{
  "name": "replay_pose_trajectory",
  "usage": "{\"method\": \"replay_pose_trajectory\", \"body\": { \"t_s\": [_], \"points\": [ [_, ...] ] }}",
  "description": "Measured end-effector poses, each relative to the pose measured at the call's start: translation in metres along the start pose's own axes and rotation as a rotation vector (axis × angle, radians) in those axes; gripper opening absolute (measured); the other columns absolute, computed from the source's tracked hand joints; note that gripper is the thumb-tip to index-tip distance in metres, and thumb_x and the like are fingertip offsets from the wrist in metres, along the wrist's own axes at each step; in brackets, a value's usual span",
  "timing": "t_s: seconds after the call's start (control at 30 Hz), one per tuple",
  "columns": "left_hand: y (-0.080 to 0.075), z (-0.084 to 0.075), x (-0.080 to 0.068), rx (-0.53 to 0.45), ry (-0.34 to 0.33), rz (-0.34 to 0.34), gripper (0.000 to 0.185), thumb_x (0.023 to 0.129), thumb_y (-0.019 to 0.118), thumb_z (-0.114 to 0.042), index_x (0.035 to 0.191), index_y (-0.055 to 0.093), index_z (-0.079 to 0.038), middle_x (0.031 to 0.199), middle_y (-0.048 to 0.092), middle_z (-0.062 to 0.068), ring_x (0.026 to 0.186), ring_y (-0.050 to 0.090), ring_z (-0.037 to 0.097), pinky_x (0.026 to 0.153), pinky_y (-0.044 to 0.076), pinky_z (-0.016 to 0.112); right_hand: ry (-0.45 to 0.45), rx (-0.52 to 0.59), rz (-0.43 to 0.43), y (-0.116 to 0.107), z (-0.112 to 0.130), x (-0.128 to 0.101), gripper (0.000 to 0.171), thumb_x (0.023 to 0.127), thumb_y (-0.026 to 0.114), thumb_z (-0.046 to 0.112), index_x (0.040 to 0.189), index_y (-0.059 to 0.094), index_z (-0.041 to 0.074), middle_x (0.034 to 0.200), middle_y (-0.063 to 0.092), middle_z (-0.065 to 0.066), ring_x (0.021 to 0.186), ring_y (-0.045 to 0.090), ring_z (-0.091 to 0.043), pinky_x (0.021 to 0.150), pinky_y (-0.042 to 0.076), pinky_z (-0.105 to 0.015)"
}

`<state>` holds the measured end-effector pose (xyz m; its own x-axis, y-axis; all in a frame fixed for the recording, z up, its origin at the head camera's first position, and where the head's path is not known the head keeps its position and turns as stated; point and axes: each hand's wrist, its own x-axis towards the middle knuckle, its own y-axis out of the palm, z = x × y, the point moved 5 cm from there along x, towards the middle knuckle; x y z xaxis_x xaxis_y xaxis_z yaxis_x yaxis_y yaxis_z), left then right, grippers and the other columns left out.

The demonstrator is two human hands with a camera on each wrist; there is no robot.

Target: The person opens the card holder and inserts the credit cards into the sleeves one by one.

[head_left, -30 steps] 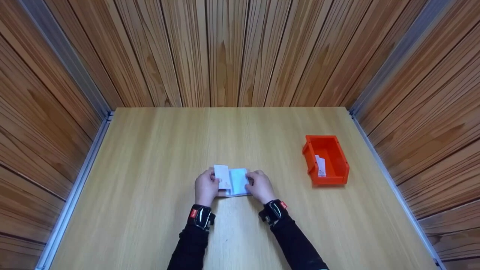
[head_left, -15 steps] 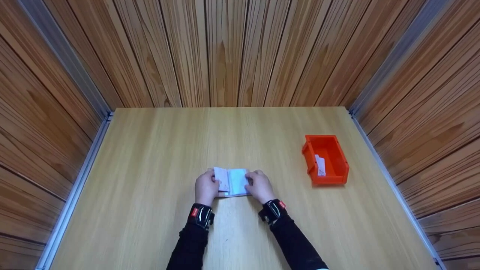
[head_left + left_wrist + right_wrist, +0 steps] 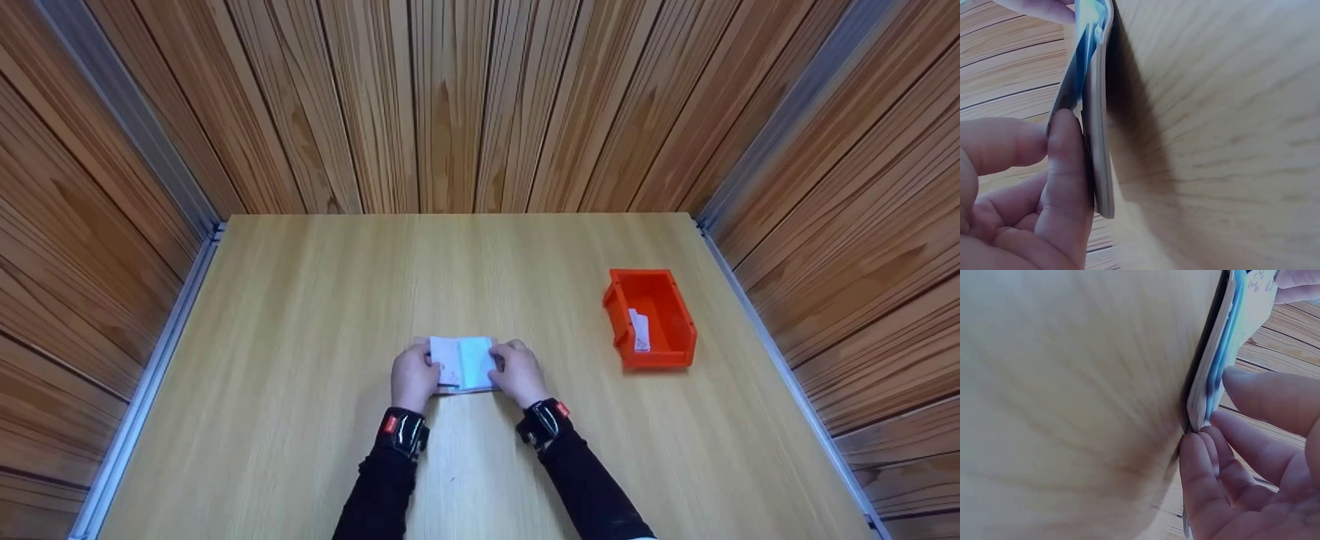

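A small open folder with a light-blue page (image 3: pixel 475 363) stands just above the table in front of me, its edge looking layered in the left wrist view. Over its left half lies a pale printed card (image 3: pixel 446 360). My left hand (image 3: pixel 412 377) pinches the card at its left edge, between thumb and finger. In the left wrist view the card (image 3: pixel 1063 93) leans apart from the folder's thick cover (image 3: pixel 1098 140), with a fingertip between them. My right hand (image 3: pixel 520 372) grips the folder's right edge, thumb on the blue side and fingers around its corner.
An orange bin (image 3: pixel 679 319) stands on the table to the right, with a pale folded paper or card (image 3: pixel 639 330) inside along its left wall. Wood-panelled walls (image 3: pixel 450 105) border the table (image 3: pixel 322 285) at the back and both sides.
The card in my left hand has come down a little and now lies flatter over the folder's left half. My right hand has kept its grip in nearly the same place.
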<state>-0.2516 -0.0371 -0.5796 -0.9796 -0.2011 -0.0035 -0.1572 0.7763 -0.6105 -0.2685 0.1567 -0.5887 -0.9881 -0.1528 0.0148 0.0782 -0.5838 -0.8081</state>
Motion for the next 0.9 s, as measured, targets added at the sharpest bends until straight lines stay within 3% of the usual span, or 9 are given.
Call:
{"method": "replay_pose_trajectory", "body": {
  "t_s": [0.13,0.4,0.67,0.9],
  "points": [
    [0.0013,-0.0001,-0.0003,-0.006,-0.005,0.003,0.022,0.08,0.069,0.005,0.101,0.071,0.005,0.072,0.052,0.003,0.072,0.053,0.023,0.065,0.044,0.036,0.023,0.004,0.01,0.0004,-0.0001,-0.0002,0.04,0.079,0.078,0.003,0.118,0.068,-0.001,0.112,0.059,-0.016,0.103,0.058,-0.033,0.091,0.046,-0.045],
    [0.0029,-0.0025,-0.0003,0.01,0.01,0.008,0.026,0.079,0.069,0.005,0.105,0.071,0.007,0.073,0.054,0.005,0.074,0.055,0.024,0.068,0.046,0.039,0.007,0.012,0.003,-0.0003,0.0,0.0001,0.04,0.079,0.078,0.004,0.117,0.068,-0.002,0.112,0.059,-0.017,0.103,0.058,-0.034,0.092,0.046,-0.046],
    [0.0023,-0.0047,-0.0015,0.022,0.077,-0.024,0.024,0.076,0.069,0.005,0.099,0.073,0.005,0.076,0.062,0.007,0.075,0.059,0.027,0.07,0.048,0.043,-0.026,0.023,-0.02,-0.0012,0.0011,-0.0008,0.037,0.077,0.078,0.0,0.113,0.069,-0.003,0.105,0.059,-0.015,0.096,0.058,-0.031,0.086,0.047,-0.044],
    [0.0029,-0.0057,-0.0022,0.031,0.088,-0.029,0.019,0.075,0.069,0.004,0.094,0.073,0.005,0.073,0.06,0.007,0.071,0.057,0.027,0.067,0.047,0.043,-0.003,0.011,-0.003,-0.0011,0.0007,0.0003,0.038,0.078,0.077,0.001,0.115,0.069,-0.002,0.105,0.058,-0.014,0.095,0.057,-0.029,0.086,0.047,-0.043]
  ]
}}
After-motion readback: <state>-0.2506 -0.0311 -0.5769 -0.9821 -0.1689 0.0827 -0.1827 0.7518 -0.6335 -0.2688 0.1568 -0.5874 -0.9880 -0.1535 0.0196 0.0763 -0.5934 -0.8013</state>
